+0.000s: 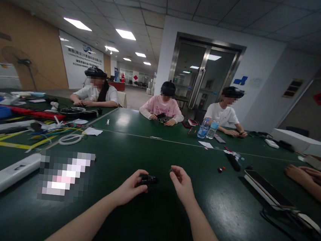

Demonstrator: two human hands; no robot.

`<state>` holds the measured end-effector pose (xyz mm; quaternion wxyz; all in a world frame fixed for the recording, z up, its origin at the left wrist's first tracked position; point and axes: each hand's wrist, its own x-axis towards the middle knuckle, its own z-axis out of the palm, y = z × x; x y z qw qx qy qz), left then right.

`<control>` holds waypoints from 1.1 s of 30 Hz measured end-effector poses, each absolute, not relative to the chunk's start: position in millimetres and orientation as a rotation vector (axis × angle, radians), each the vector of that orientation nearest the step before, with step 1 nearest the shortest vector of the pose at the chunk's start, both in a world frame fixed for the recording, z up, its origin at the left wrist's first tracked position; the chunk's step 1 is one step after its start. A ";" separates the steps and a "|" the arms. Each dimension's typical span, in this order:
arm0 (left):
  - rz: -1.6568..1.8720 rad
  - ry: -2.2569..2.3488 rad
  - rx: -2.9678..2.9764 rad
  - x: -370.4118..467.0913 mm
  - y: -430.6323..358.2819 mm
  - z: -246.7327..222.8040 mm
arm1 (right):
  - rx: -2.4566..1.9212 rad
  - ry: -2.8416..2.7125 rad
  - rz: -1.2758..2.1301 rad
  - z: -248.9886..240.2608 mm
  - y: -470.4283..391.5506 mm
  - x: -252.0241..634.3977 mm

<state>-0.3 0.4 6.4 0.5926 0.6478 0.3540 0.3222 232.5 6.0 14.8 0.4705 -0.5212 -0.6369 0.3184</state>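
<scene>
My left hand (133,186) grips a small black object (149,180) between thumb and fingers, just over the green table (162,215). The object is short, dark and a little shiny; its exact kind I cannot make out. To the right, apart from it, my right hand (181,183) is closed in a pinch at thumb and fingertips. A tiny dark bit shows at those fingertips, too small to name.
A white power strip (10,174) and loose cables (70,139) lie left. Right are a phone (269,189) on a pale block, a black tool-like item (233,161) and small red pieces (221,169). Two water bottles (212,129) stand ahead. Several people sit around; another person's hands (305,176) rest far right.
</scene>
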 end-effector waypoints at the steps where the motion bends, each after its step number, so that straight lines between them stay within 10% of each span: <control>1: 0.748 0.824 1.506 -0.6 0.5 6.2 | -1.261 -1.530 0.777 14.6 7.1 234.5; 33: 0.727 0.819 1.499 -1.8 0.3 8.1 | -1.054 -1.280 0.635 42.0 -1.7 250.7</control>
